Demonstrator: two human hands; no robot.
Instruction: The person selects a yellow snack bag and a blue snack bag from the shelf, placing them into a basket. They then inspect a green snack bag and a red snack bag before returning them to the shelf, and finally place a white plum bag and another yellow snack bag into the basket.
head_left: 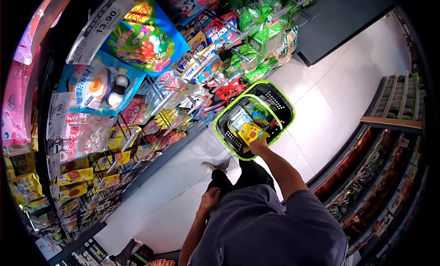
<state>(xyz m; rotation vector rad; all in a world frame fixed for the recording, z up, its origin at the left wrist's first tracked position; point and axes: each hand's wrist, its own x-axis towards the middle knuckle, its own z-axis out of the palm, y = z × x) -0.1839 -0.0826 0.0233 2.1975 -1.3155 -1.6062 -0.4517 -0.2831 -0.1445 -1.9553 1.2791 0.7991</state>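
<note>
My right hand [259, 147] reaches over the near rim of a black shopping basket [223, 137] with a bright green edge. Its fingers are closed on a yellow snack packet [251, 132] inside the basket. Beside that packet lie a white and pale blue pack [239, 120] and a blue and green packet [261, 118]. The basket's light green handle [269, 108] stands raised across it. Near my thigh, my left hand [210, 198] is loosely curled, with nothing visible in it.
Hanging candy bags fill the rack on the left, among them a blue-green gummy bag [145, 37] and marshmallow bags [85, 137]. Price tags [101, 27] stick out. Stocked low shelves [362, 174] curve along the right. Pale floor tiles [302, 142] lie between; a dark platform [330, 25] stands ahead.
</note>
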